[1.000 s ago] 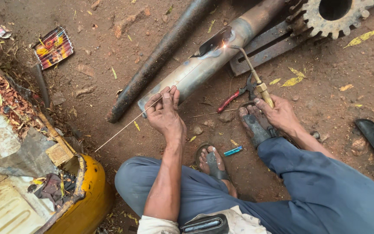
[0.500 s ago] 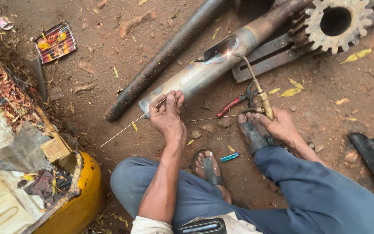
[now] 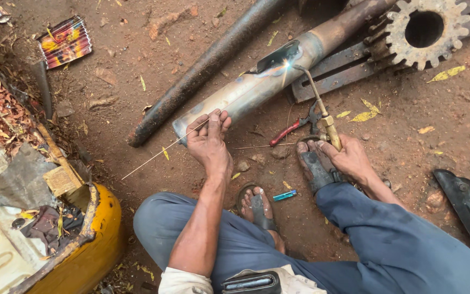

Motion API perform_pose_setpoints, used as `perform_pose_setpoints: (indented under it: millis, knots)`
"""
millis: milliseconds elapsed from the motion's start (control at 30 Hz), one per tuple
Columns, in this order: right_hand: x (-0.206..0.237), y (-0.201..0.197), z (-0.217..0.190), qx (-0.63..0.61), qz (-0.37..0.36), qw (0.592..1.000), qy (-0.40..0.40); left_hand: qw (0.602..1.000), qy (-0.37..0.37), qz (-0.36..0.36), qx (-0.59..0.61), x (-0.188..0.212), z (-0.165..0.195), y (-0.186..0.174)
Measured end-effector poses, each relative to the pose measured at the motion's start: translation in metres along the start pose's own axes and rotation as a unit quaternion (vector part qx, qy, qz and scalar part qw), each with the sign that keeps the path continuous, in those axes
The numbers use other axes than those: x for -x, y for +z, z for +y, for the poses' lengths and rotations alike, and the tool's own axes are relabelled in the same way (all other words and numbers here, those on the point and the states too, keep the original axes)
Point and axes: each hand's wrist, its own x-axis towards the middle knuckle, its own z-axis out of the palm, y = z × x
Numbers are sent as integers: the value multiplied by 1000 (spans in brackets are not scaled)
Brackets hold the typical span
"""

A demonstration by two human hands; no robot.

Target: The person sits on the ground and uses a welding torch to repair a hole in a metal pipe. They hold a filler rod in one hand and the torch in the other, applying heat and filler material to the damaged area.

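Observation:
My left hand (image 3: pixel 209 140) pinches a thin metal filler rod (image 3: pixel 156 156) that runs up toward a bright flame spot (image 3: pixel 286 64) on a grey metal pipe (image 3: pixel 248 90) lying on the dirt. My right hand (image 3: pixel 349 158) grips the brass handle of a gas torch (image 3: pixel 322 111), whose curved tip reaches the same glowing spot. Both hands rest low, near my sandalled feet (image 3: pixel 314 166).
A dark rusty pipe (image 3: pixel 205 68) lies left of the grey one. A rusty gear (image 3: pixel 422 30) sits top right on steel bars. Red-handled pliers (image 3: pixel 292 128), a small blue lighter (image 3: pixel 285 195), a yellow rusted body panel (image 3: pixel 91 245), a striped packet (image 3: pixel 65 41) lie around.
The view has shifted slightly; both hands hold their places, with the rod and torch still at the glowing spot on the pipe.

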Motion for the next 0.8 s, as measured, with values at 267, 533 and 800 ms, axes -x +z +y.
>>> perform_pose_setpoints:
  millis: [267,533,800]
  knots:
    - [2,-3,-1,-19,-7,1000,8,1000,2,-3,0,1,-1,-1]
    - [4,-6,-7,-8,-16,1000,21,1000,3,2,5,1,-3,0]
    - [7,-7,-15,-42,-11,999,-10,1000,-1,1,9,2,-3,-1]
